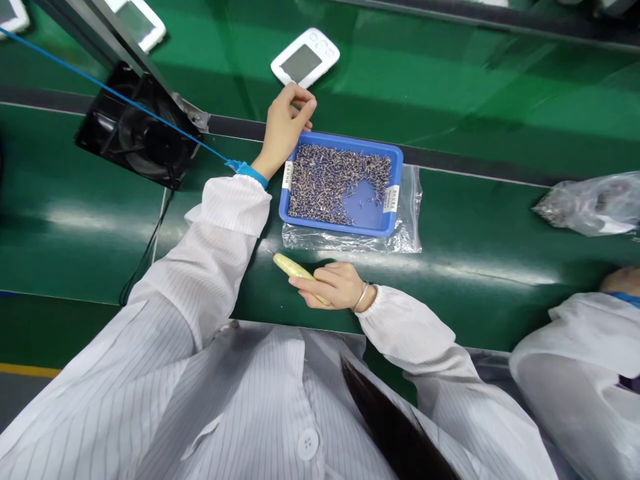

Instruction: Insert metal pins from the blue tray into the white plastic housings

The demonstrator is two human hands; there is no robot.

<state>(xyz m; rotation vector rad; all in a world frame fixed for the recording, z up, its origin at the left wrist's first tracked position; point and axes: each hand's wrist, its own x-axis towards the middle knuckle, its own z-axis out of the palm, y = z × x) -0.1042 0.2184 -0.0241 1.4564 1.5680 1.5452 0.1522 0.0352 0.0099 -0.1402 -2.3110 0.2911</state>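
My left hand (289,123) reaches over the far edge of the green bench, its fingers bent and drawn together close to the near edge of a white device with a grey screen (303,61). Whether anything is between those fingertips is hidden. Below the tray, my right hand (336,287) is closed around a yellow-handled screwdriver (293,267), whose thin metal tip points left. A blue tray (367,212) of small metal screws (325,180) sits between my hands, on top of a clear plastic bag (411,230).
A black fan (145,133) hangs from a metal post at the left. A blue cord (115,92) runs to my left wristband. More white devices (137,25) lie on the green belt (450,87). At the right are a bag of metal parts (595,203) and another person's sleeve (575,347).
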